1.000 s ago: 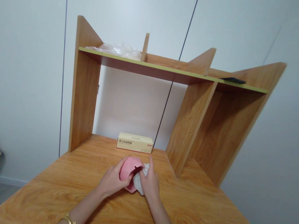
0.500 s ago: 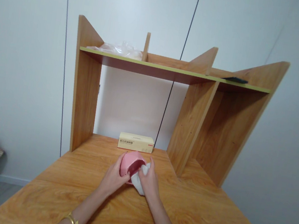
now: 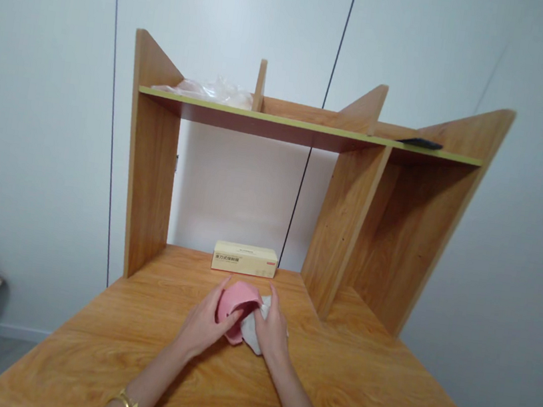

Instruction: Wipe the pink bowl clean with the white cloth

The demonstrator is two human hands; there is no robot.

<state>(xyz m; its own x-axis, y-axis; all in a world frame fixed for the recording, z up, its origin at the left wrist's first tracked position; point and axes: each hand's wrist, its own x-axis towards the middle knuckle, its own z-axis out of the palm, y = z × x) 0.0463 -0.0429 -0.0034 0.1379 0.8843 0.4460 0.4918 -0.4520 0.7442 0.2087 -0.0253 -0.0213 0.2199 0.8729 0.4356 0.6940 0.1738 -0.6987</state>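
Pink bowl [image 3: 239, 291] was tilted mouth rightward, before the box [image 3: 242, 265]; left hand [image 3: 204, 323] clasped its wall. Right hand [image 3: 274, 333] pinched soft pale cloth [image 3: 250, 333]. Bowl looked light, stiff, perhaps slick; rim seemed the surest hold.

Free desktop [image 3: 372, 386] right of the hands [image 3: 274, 332], box [image 3: 244, 260] as obstacle beyond.
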